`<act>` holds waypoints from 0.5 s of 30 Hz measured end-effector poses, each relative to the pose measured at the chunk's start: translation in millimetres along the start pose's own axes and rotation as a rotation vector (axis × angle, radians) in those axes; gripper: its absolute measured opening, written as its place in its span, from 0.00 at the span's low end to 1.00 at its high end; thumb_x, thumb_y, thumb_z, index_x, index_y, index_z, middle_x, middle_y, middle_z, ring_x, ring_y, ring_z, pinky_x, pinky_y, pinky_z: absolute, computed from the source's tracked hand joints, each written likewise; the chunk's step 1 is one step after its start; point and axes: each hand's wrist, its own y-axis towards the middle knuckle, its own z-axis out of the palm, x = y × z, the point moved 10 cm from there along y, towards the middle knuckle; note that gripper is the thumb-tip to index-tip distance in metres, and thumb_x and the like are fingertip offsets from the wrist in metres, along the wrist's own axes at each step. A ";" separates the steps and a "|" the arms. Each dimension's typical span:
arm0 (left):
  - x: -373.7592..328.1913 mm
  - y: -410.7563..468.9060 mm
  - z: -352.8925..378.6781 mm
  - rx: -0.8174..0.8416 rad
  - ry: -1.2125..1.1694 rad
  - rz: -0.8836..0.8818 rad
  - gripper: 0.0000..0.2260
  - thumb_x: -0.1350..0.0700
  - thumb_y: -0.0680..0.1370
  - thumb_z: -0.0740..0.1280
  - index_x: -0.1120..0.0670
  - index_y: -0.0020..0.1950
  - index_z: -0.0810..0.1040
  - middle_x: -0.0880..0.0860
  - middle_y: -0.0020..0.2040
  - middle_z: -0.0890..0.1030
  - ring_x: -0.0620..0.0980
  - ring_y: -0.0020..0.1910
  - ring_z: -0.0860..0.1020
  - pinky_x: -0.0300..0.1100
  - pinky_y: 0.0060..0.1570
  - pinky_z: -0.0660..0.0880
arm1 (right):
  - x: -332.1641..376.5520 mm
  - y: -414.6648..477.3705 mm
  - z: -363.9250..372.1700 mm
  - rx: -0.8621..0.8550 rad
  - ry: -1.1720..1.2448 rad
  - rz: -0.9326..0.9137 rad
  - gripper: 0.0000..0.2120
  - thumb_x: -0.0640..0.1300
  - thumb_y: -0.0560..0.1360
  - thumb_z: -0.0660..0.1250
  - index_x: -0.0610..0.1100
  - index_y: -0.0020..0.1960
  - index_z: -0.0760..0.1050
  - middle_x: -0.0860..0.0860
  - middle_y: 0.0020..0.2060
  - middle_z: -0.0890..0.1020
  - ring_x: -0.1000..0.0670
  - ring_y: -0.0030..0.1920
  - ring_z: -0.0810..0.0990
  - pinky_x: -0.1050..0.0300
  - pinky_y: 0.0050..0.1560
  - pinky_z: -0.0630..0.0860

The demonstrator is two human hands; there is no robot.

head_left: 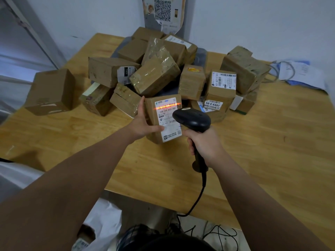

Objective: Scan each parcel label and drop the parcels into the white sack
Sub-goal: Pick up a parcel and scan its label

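Gripping a parcel (163, 120) in the left hand (143, 124), thumb pressed across its label (169, 115), just on the near side of the parcel heap (157, 73) on the wooden surface (253, 142). Clenching the black scanner (192, 120) by its handle in the right hand (204, 144), likewise just near of the heap, with the red beam (166, 107) crossing the label's top barcode. With the white sack (103, 220) well apart from the heap, down past the near edge.

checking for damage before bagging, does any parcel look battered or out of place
The central tape-wrapped box is crumpled, its tape loose and wrinkled. A lone box sits apart near the table's left edge. The parcel in the left hand looks intact.
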 end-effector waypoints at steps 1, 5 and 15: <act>-0.6 -0.5 0.3 0.000 0.001 0.000 0.58 0.62 0.69 0.77 0.41 0.76 0.32 0.53 0.73 0.66 0.54 0.73 0.64 0.57 0.69 0.65 | 0.5 -0.3 0.0 0.001 0.002 -0.002 0.14 0.39 0.72 0.68 0.39 0.29 0.71 0.45 0.24 0.71 0.49 0.22 0.69 0.56 0.30 0.70; -1.3 -0.4 0.5 -0.005 0.001 -0.003 0.57 0.62 0.69 0.76 0.42 0.76 0.32 0.54 0.73 0.66 0.54 0.73 0.64 0.57 0.69 0.65 | 0.7 -0.6 -0.9 0.003 0.022 -0.002 0.14 0.39 0.72 0.68 0.39 0.29 0.71 0.45 0.24 0.71 0.49 0.22 0.68 0.56 0.29 0.69; -2.9 0.2 0.7 -0.013 -0.015 0.004 0.57 0.62 0.69 0.76 0.43 0.77 0.32 0.53 0.74 0.65 0.54 0.73 0.63 0.57 0.70 0.64 | 3.9 -4.3 -4.6 -0.020 -0.021 -0.044 0.16 0.39 0.74 0.69 0.43 0.28 0.71 0.49 0.21 0.71 0.52 0.21 0.69 0.62 0.26 0.70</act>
